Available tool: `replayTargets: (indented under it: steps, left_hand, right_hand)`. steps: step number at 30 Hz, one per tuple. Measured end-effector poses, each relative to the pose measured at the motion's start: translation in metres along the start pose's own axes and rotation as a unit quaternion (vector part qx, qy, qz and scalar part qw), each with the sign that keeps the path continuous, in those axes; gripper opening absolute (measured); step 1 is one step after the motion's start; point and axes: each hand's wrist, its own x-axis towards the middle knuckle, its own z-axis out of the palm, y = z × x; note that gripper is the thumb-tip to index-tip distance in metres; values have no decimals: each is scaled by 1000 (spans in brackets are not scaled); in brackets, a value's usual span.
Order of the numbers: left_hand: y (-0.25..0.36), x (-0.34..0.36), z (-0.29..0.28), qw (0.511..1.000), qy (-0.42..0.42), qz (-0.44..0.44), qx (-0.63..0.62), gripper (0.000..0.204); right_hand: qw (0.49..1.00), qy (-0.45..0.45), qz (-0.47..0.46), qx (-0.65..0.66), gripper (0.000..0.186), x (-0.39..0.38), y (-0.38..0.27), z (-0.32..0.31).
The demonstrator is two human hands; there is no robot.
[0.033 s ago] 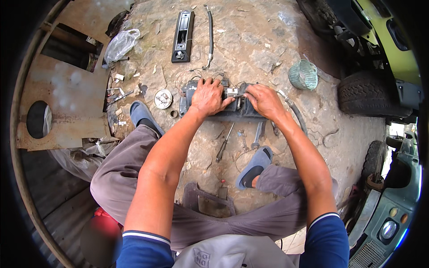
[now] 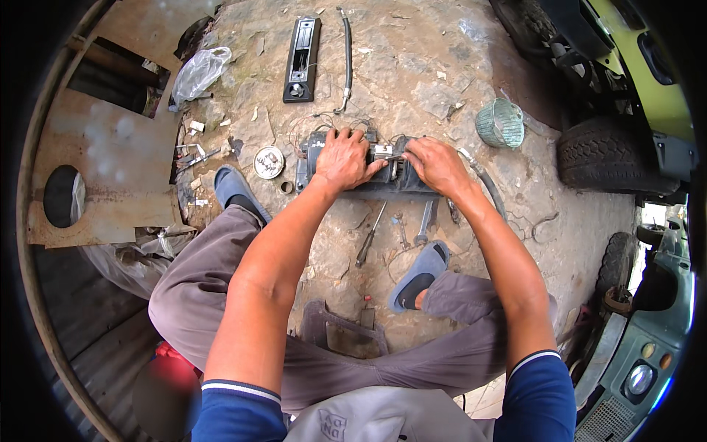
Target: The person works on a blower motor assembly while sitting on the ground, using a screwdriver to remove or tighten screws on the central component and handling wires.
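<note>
The black unit lies on the ground; left hand rests over its left part, fingers slightly spread. Right hand seems to pinch a thin rod at its middle, probably adjusting; next move calls for steady holding

Bare ground leaves a wide passage between the upper hose and the basket. The left hand and right hand block much of the black machine part from above. A tin obstructs its left side, a curved hose its right, and a screwdriver and wrench the near side.
</note>
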Motion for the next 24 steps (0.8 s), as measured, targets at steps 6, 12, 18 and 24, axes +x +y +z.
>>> replayTargets:
  steps: [6, 12, 18, 24]
  left_hand:
    - [-1, 2, 1, 1000, 9, 1, -8, 59]
    - [-3, 6, -1, 1000, -6, -1, -3, 59]
    - [-8, 7, 0, 998, -56, 5, 18, 51]
    - [-14, 9, 28, 998, 63, 17, -12, 46]
  right_hand:
    - [983, -141, -21, -118, 18, 34, -2, -13]
    - [936, -290, -50, -194, 18, 75, -12, -25]
    - [896, -362, -97, -237, 18, 99, -44, -17]
    - [869, -380, -131, -290, 14, 133, -85, 27]
